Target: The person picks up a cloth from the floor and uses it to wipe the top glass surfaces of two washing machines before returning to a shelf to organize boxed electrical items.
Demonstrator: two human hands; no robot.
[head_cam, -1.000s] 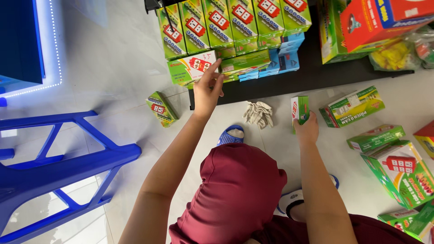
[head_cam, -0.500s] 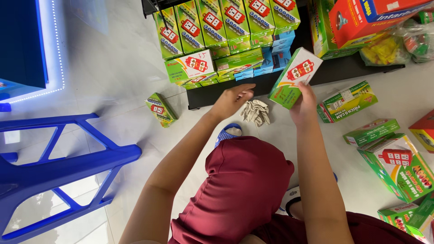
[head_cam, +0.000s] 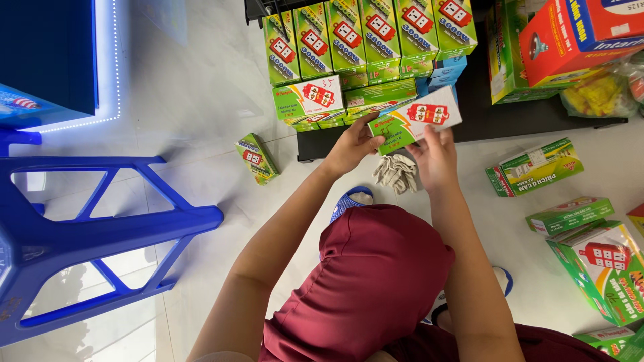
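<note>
White tiled floor, both hands' grip closed around green-and-white box [head_cam: 414,124]

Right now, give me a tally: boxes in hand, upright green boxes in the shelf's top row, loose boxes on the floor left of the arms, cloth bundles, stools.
Held box, between left hand and right hand: 1
Upright green boxes, top row: 6
Loose box on the floor, left: 1
Grey cloth bundle: 1
Blue stool: 1
Total: 10
</note>
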